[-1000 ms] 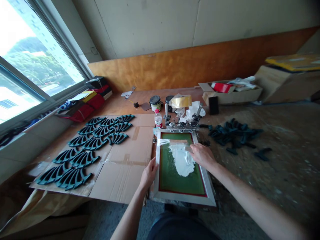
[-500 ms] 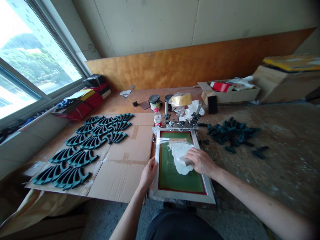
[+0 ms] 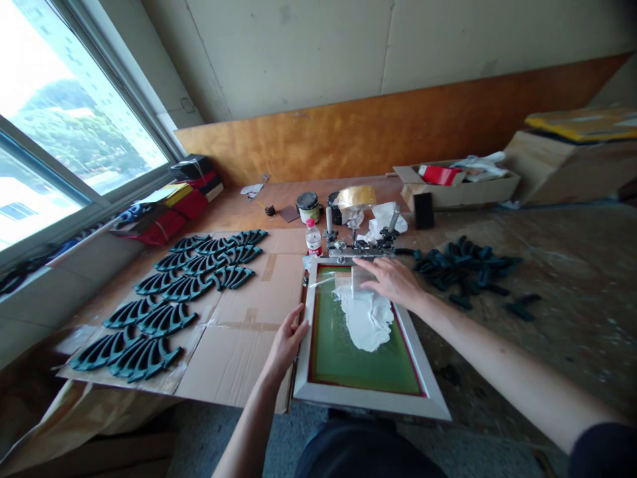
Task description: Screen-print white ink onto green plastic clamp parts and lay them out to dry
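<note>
In front of me lies a silkscreen frame (image 3: 436, 392) with a pale metal border and green mesh. A spread of thick white ink (image 3: 371, 325) covers part of the mesh. My right hand (image 3: 391, 279) holds a pale flat squeegee (image 3: 356, 279) at the far end of the ink, its index finger stretched along the top and the other fingers partly hidden. My left hand (image 3: 288, 338) is at the frame's left edge, thumb and fingers apart; whether it touches the frame I cannot tell. Hinge clamps (image 3: 361, 249) hold the frame's far end.
Dark green fan-shaped pieces (image 3: 169, 285) lie in rows on cardboard (image 3: 233, 358) at left. More dark pieces (image 3: 465, 262) are heaped at right. Behind the frame stand a red-capped bottle (image 3: 313, 239), a lidded jar (image 3: 308, 207) and a tape roll (image 3: 355, 196). An open carton (image 3: 462, 194) sits farther back.
My right hand has moved away from me with the squeegee to the ink's far end, its fingers straighter. The frame's near end appears raised. My left hand has shifted slightly left.
</note>
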`<state>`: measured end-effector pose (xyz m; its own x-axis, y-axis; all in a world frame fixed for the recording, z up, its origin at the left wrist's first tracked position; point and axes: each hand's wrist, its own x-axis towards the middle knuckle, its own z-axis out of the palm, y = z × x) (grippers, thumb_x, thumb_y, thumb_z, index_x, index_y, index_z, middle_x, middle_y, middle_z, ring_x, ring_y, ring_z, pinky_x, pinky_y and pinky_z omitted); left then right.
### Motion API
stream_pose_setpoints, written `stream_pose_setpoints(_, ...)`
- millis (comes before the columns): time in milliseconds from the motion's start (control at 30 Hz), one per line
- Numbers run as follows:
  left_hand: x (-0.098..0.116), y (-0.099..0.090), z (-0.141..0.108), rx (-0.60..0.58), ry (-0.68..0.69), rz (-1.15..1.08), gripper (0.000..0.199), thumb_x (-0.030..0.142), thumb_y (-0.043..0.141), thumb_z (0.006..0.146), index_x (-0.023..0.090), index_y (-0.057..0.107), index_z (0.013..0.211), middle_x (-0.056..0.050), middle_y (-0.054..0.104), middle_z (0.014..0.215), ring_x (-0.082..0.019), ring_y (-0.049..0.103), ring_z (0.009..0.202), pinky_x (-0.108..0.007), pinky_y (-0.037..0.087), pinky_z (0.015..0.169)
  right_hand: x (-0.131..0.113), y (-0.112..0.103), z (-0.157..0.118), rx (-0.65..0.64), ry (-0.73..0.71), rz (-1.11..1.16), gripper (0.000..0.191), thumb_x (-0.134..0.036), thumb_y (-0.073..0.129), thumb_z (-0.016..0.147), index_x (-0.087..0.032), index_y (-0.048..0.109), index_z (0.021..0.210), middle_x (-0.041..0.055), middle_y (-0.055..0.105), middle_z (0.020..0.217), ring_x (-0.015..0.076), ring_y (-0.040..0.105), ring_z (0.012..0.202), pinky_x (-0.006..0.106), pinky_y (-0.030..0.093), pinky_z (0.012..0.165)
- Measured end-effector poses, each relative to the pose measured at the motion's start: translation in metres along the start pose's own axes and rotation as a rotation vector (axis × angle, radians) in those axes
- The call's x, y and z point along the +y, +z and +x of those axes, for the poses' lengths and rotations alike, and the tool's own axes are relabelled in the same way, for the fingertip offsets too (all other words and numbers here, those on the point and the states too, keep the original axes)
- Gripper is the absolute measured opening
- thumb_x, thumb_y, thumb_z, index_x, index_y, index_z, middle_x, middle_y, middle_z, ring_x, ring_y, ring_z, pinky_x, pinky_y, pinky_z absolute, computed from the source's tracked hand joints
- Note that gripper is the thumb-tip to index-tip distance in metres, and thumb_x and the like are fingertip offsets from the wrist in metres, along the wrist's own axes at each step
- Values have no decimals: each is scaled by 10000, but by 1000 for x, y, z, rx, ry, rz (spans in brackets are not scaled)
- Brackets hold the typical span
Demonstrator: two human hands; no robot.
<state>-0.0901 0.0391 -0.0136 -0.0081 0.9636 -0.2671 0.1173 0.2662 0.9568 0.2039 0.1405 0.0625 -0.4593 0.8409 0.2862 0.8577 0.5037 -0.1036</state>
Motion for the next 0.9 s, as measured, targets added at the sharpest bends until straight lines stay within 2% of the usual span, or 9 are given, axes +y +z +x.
stream_pose_setpoints(133, 67, -4, -3, 32, 94, -206, 590, 636, 485, 822, 153, 647, 1118, -45, 691, 828, -140, 615, 664, -224, 466, 560, 48, -13, -11, 220, 274, 105, 442, -446, 462, 935, -178, 530, 1280, 67, 634, 921, 194, 579, 783, 293, 426, 715)
stream_pose_setpoints(200, 100, -1, 8, 74, 220, -263, 559, 634, 448, 845, 167, 652, 1072, -62, 698, 924, -146, 633, 722, -223, 478, 576, 62, 1, -36, 187, 408, 162, 378, -440, 409, 948, -151, 612, 1085, 67, 635, 843, 192, 581, 733, 288, 423, 667)
stream_pose_setpoints(300, 140, 5, 32, 87, 352, -320, 532, 623, 409, 866, 160, 635, 998, -87, 698, 950, -158, 649, 774, -223, 483, 564, 52, 42, -77, -16, 349, 195, 353, -487, 466, 911, -180, 616, 823, 54, 622, 775, 200, 585, 736, 287, 421, 651)
stream_pose_setpoints(400, 152, 12, 45, 157, 381, -347, 544, 637, 380, 866, 152, 615, 933, -84, 704, 851, -154, 649, 749, -221, 480, 564, 18, 78, -102, -124, 200, 107, 279, -456, 582, 856, -188, 581, 781, 67, 622, 872, 224, 582, 856, 307, 423, 722)
stream_pose_setpoints(533, 103, 39, 19, 221, 251, -303, 584, 653, 443, 832, 169, 573, 1131, -83, 708, 889, -143, 642, 724, -220, 481, 575, -17, 82, -103, -206, 275, 58, 112, -262, 539, 896, -179, 546, 821, 75, 629, 835, 213, 598, 817, 290, 412, 691)
stream_pose_setpoints(600, 60, 65, -7, -107, -113, -223, 708, 733, 503, 736, 103, 626, 1033, -133, 707, 810, -176, 641, 634, -239, 462, 497, -34, 73, -102, -175, 347, 126, 113, -233, 479, 925, -183, 532, 839, 70, 626, 812, 202, 597, 775, 286, 416, 680)
stream_pose_setpoints(667, 19, 94, -32, -325, -391, -268, 766, 762, 560, 660, 149, 605, 1117, -160, 699, 1000, -244, 673, 788, -287, 503, 526, -57, 67, -106, -86, 328, 181, 94, -219, 466, 925, -181, 530, 868, 81, 620, 862, 217, 586, 834, 310, 429, 735)
stream_pose_setpoints(800, -29, 123, -47, -143, -422, -408, 616, 730, 526, 705, 184, 622, 974, -73, 679, 829, -201, 648, 793, -255, 483, 586, -90, 64, -119, -65, 66, 326, 82, -239, 592, 856, -177, 551, 889, 62, 607, 913, 229, 549, 919, 360, 422, 866)
stream_pose_setpoints(900, -42, 89, -23, 24, -349, -24, 579, 682, 429, 769, 187, 613, 1007, -44, 654, 707, -191, 617, 621, -251, 411, 476, -53, 61, -117, -94, 17, 427, 134, -319, 634, 850, -198, 581, 874, 26, 609, 915, 199, 541, 944, 327, 424, 864)
